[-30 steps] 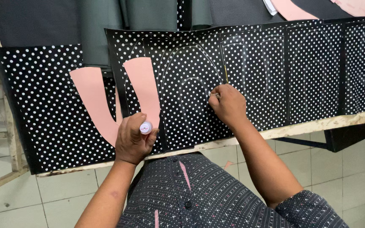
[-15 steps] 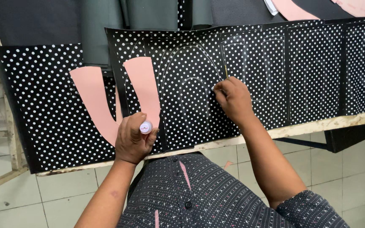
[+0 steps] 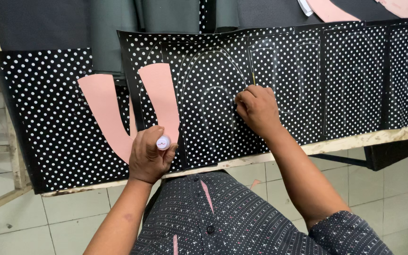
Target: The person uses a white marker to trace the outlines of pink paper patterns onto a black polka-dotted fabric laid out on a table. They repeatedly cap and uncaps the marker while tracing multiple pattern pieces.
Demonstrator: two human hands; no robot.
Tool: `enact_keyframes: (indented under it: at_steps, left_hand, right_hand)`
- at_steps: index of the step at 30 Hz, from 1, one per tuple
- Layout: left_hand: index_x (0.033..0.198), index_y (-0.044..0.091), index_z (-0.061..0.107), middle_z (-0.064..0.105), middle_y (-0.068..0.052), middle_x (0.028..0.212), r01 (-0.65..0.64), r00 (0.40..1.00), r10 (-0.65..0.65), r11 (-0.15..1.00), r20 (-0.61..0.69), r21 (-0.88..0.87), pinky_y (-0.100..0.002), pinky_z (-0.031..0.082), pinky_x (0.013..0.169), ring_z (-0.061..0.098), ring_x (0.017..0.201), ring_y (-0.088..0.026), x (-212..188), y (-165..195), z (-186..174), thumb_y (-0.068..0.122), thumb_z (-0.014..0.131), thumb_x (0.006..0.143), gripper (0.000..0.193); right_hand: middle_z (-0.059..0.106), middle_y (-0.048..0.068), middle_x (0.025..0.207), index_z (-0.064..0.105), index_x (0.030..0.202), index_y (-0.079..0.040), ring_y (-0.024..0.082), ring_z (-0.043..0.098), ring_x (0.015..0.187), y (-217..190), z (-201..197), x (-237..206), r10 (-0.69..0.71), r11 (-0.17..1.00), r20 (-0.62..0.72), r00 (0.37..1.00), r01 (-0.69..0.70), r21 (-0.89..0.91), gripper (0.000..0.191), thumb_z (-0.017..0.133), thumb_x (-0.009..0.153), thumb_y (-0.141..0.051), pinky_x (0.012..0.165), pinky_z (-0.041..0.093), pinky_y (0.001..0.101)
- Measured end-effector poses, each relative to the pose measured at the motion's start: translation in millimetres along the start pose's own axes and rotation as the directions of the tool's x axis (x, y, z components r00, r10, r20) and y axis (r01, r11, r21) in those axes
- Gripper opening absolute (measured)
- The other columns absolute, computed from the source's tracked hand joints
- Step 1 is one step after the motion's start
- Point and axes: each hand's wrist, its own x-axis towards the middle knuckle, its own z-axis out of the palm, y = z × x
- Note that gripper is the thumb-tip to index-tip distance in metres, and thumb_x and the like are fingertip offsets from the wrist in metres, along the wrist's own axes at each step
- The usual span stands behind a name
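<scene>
Centre frame: my right hand (image 3: 257, 109) pinches a thin marking tool (image 3: 253, 78), tip on the black polka-dot sheet (image 3: 279, 71) by a faint traced arch. Lower left of centre: my left hand (image 3: 148, 155) is closed around a white-capped marker (image 3: 163, 142), pressing the pink U-shaped template (image 3: 159, 101). Judged step: tracing outlines. The next stroke calls for a steady tip along the line, sheet kept flat.
</scene>
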Motion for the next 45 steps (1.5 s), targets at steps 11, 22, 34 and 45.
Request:
enact_keyframes:
  at_steps: [11,22,34,45]
  left_hand:
    - [0.131,0.017,0.036,0.061,-0.015,0.121,0.005,1.000,-0.005,1.000,-0.017,0.005,-0.047,0.054,0.088,0.064,0.104,-0.036,-0.3,-0.6,1.0,0.040,0.070,0.096,0.055]
    - [0.132,0.016,0.036,0.061,-0.015,0.121,-0.009,1.000,0.009,1.000,-0.023,0.004,-0.047,0.054,0.088,0.064,0.103,-0.036,0.2,-1.0,1.4,0.039,0.070,0.097,0.054]
    - [0.132,0.017,0.034,0.061,-0.015,0.120,-0.005,1.000,0.005,1.000,-0.008,-0.001,-0.047,0.054,0.087,0.064,0.101,-0.036,0.9,1.0,-0.1,0.036,0.071,0.096,0.055]
    - [0.133,0.017,0.035,0.061,-0.015,0.121,-0.013,1.000,0.013,1.000,-0.013,-0.009,-0.047,0.053,0.089,0.063,0.103,-0.036,-0.5,-0.6,0.0,0.035,0.071,0.097,0.054]
  right_hand:
    - [0.058,0.000,0.086,0.065,0.089,-0.013,0.021,0.058,0.084,-1.2,-3.7,3.8,-0.042,0.998,-0.002,0.999,0.041,-0.042,0.015,0.077,0.081,-0.008,0.080,0.041,0.0375]
    - [0.065,0.008,0.093,0.063,0.098,-0.005,0.025,0.066,0.082,9.5,-13.2,-12.9,0.327,0.925,-0.012,0.945,-0.318,0.206,0.006,0.068,0.096,-0.008,0.073,0.053,0.0370]
    - [0.074,0.009,0.102,0.073,0.109,-0.006,0.021,0.073,0.089,-0.6,-7.0,-21.6,0.391,0.806,0.200,0.899,-0.439,0.398,0.016,0.067,0.094,-0.005,0.079,0.058,0.0315]
    - [0.071,0.010,0.094,0.067,0.101,-0.005,0.030,0.068,0.089,-1.1,0.1,3.6,0.185,0.960,0.150,0.971,-0.211,0.183,0.018,0.071,0.084,-0.001,0.077,0.054,0.0405]
